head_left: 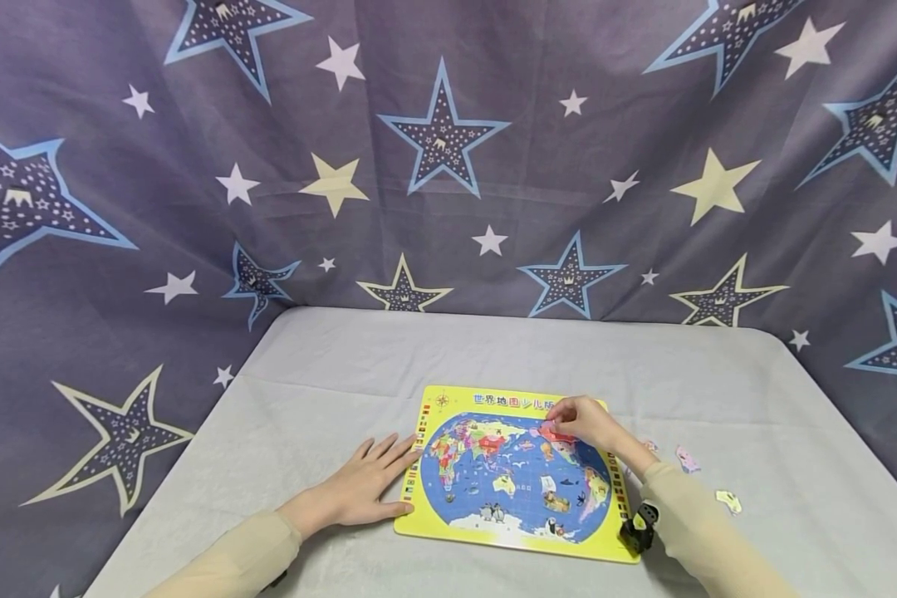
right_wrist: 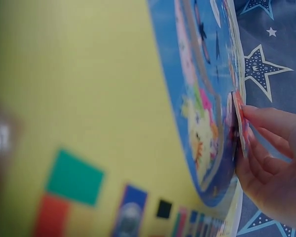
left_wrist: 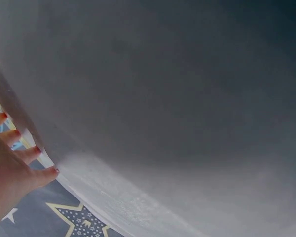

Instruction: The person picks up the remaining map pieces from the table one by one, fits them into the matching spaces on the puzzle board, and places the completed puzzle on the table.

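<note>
A yellow-bordered world map puzzle board [head_left: 519, 542] lies on the table, with a blue ocean and coloured land pieces. My right hand [head_left: 585, 422] pinches a red and pink puzzle piece [head_left: 557, 432] over the upper right of the map. In the right wrist view that puzzle piece [right_wrist: 240, 121] stands tilted at the map's surface, between thumb and fingers of the right hand [right_wrist: 274, 158]. My left hand [head_left: 362, 486] lies flat with fingers spread, its fingertips at the board's left edge. The left wrist view shows the left hand [left_wrist: 12, 165] with its fingers apart.
Loose puzzle pieces lie to the right of the board: a pink one [head_left: 686, 458], a pale yellow-green one [head_left: 728, 501] and one partly behind the right wrist [head_left: 649, 446]. A grey cloth covers the table [head_left: 329, 365]. A star-patterned curtain [head_left: 478, 108] hangs behind it.
</note>
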The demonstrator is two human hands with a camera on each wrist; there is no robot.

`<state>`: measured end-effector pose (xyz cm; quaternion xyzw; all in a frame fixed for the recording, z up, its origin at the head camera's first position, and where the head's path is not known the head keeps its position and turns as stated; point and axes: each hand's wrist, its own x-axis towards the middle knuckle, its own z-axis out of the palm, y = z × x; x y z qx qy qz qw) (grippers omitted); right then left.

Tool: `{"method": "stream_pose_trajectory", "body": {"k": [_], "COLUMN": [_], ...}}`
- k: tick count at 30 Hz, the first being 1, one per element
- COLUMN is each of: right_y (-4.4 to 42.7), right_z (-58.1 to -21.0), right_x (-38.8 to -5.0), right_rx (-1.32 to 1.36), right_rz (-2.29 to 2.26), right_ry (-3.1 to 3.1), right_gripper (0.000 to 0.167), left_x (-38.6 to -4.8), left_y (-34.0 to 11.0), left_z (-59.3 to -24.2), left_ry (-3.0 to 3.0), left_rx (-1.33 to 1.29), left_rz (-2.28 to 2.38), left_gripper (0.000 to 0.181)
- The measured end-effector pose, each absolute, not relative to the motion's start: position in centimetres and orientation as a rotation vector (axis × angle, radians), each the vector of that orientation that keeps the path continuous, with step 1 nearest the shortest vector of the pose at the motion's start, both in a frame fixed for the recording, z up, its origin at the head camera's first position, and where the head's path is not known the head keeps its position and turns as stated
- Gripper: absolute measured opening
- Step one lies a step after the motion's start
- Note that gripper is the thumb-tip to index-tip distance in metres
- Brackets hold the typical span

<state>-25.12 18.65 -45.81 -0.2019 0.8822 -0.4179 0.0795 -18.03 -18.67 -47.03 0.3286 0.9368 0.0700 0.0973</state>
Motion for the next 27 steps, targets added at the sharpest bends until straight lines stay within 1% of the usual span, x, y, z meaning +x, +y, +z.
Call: {"method": "stream_pose_trajectory", "body": {"k": [18,27], "right_y": [18.44,18.61], "right_z": [-46.09,-45.95], "right_x": [-25.20,-25.21], "right_rx": [-0.544,-0.583], "right_rz": [-1.222,-1.244], "right_ry": [2.663,2.628], "right_gripper": [0.009,0.009], "left_x": [-18.09,-17.97], "left_y": [-18.69,-18.64], "left_z": [-47.07,-46.90], "left_ry": [2.768,2.768], "left_rx": [0.973,0.971], "left_rz": [0.220,0.221], "left_gripper": [0.078,0.078]}}
